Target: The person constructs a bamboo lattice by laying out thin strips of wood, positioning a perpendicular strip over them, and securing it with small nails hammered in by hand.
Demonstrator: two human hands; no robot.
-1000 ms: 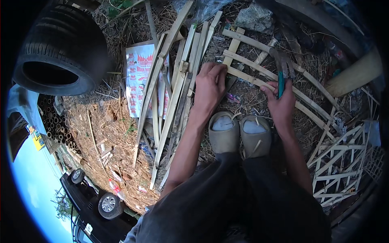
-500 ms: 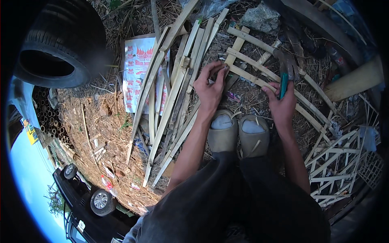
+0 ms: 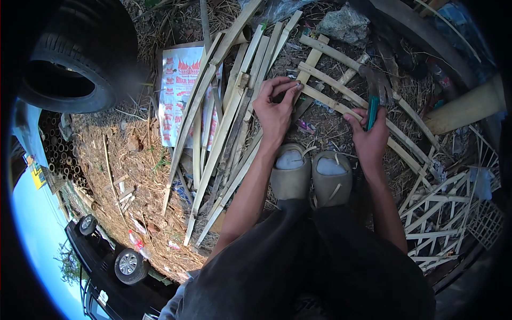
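Note:
My left hand is closed in a pinch at the end of a split-bamboo slat, where it meets a bamboo crosspiece. Whatever sits between thumb and forefinger is too small to name. My right hand is wrapped round a green-handled tool, whose dark head is hard to make out against the ground. The thumb of that hand lies by the lowest slat. Several slats lie across the crosspiece as a bamboo frame, which reaches away to the lower right.
Loose bamboo strips lie left of my hands, partly over a printed sheet. A tyre stands at the upper left. A grey rock sits beyond the frame, and a bamboo lattice lies at the right. My shoes are just below the hands.
The left fingers have straightened slightly while staying in their pinch at the slat's end. My right hand and its tool have barely moved. The whole view has shifted a little.

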